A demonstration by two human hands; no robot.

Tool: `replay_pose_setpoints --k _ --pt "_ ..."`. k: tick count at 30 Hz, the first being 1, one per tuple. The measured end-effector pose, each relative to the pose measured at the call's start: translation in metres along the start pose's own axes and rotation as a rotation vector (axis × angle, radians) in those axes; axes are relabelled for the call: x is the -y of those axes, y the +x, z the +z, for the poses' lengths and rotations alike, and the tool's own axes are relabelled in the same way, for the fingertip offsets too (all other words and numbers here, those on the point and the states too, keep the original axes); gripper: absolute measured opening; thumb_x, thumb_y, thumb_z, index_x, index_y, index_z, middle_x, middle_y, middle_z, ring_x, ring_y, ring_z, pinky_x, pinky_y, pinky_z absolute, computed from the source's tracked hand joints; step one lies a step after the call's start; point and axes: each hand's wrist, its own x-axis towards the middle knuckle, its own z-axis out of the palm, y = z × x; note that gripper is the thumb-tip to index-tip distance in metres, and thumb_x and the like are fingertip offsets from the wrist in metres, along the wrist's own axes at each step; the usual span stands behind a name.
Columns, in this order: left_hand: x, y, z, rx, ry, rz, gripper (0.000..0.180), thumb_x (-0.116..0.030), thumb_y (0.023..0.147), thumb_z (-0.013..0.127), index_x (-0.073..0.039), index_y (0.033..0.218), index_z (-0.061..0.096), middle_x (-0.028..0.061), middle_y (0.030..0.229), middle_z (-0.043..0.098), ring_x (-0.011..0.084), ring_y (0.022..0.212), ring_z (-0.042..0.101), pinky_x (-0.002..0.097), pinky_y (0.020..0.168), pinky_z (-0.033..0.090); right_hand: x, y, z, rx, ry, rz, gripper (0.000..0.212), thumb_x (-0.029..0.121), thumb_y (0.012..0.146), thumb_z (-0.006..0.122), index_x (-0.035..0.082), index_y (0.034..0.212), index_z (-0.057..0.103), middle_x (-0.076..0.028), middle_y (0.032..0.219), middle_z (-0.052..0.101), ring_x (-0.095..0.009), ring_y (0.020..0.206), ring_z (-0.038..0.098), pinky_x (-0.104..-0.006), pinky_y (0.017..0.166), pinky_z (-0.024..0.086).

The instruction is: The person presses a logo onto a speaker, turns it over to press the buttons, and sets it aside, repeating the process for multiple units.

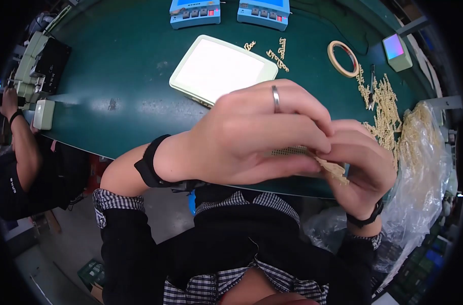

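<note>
My left hand [251,132], with a ring on one finger, reaches across the middle with its thumb and fingertips pinched together. Against them are the curled fingers of my right hand [366,157]. Between the two sits a thin cream lettering cutout [334,170], whose lower end sticks out below the fingertips. Both hands appear to grip it, though the fingers hide its upper part. Through the gap in my left hand shows a dotted surface [288,151]; what it belongs to is hidden. Beyond the left hand, a cream-framed panel [224,68] glows white on the table.
More lettering cutouts [279,53] lie behind the panel. At right are a tape roll [334,60], a dark slim tool [371,84], a heap of cutouts [386,109], a clear plastic bag [422,152] and a small lit-screen box [398,53]. Another person's arm [23,137] is at far left.
</note>
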Motion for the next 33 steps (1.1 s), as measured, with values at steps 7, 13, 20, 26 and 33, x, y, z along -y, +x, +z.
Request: replay_pose_setpoints --k 7,13,20,26,33 --pt "-0.012 0.015 -0.006 -0.054 0.085 -0.098 0.023 0.001 0.072 0.08 0.0 0.093 0.071 0.0147 0.099 0.069 0.024 0.09 0.069 0.0294 0.073 0.056 0.01 -0.003 0.018 -0.142 0.246 0.238 0.029 -0.004 0.078 0.071 -0.007 0.105 0.062 -0.018 0.111 0.064 -0.026 0.102 0.064 -0.0357 0.087 0.05" --pt "-0.026 0.013 -0.006 0.041 0.316 -0.192 0.024 0.001 0.07 0.081 0.0 0.092 0.071 0.0126 0.093 0.071 0.0214 0.087 0.07 0.0279 0.073 0.055 0.014 -0.007 0.007 -0.247 0.002 0.088 0.029 -0.01 0.075 0.072 -0.006 0.104 0.066 -0.019 0.109 0.063 -0.024 0.101 0.062 -0.0343 0.085 0.05" --pt "-0.021 -0.001 -0.022 0.045 0.211 -0.151 0.031 -0.004 0.068 0.082 0.001 0.096 0.07 0.0132 0.092 0.071 0.0223 0.086 0.069 0.0295 0.074 0.054 0.006 -0.029 0.007 -0.175 -0.072 0.132 0.025 -0.01 0.072 0.073 -0.001 0.096 0.071 -0.014 0.1 0.063 -0.024 0.093 0.06 -0.0323 0.077 0.05" --pt "-0.02 -0.018 -0.029 0.037 0.3 -0.261 0.028 -0.003 0.071 0.078 0.002 0.096 0.07 0.0148 0.093 0.071 0.0245 0.088 0.068 0.031 0.077 0.053 -0.006 -0.044 0.02 -0.121 -0.077 0.123 0.028 -0.011 0.069 0.072 0.0 0.095 0.072 -0.011 0.097 0.062 -0.026 0.09 0.057 -0.0326 0.074 0.047" --pt "-0.021 -0.021 -0.024 0.056 0.28 -0.291 0.028 -0.003 0.071 0.078 0.002 0.097 0.07 0.0139 0.095 0.07 0.0242 0.088 0.068 0.0321 0.078 0.053 -0.007 -0.044 0.021 -0.097 -0.135 0.104 0.028 -0.01 0.069 0.073 0.002 0.095 0.072 -0.011 0.097 0.062 -0.026 0.091 0.056 -0.0329 0.074 0.047"
